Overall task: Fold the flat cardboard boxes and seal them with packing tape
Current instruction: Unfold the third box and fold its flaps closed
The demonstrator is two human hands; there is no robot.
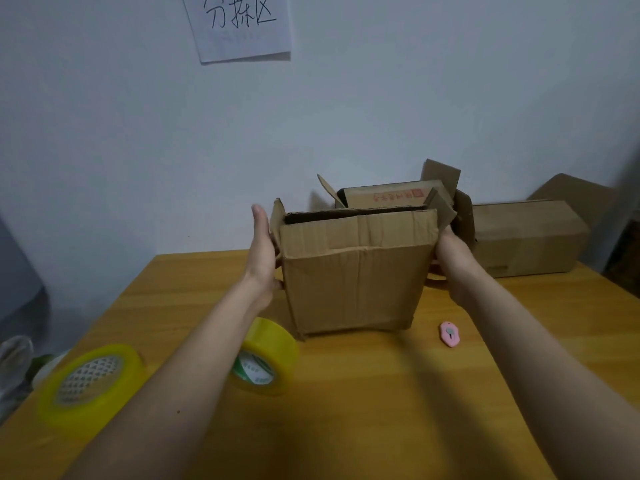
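Observation:
A brown cardboard box (pixel 356 271) stands upright on the wooden table (pixel 381 393), its top flaps partly folded inward with a dark gap along the far edge. My left hand (pixel 263 244) lies flat against the box's left side, fingers straight and pointing up. My right hand (pixel 450 251) is against the box's right side; its fingers are hidden behind the box and a side flap. Two yellow tape rolls lie near me: one (pixel 266 358) just under my left forearm, another (pixel 90 382) at the left edge.
A small pink cutter (pixel 449 334) lies right of the box. Behind stand another open box (pixel 391 194) with red print and a closed long box (pixel 526 237) against the wall. A paper sign (pixel 239 26) hangs on the wall.

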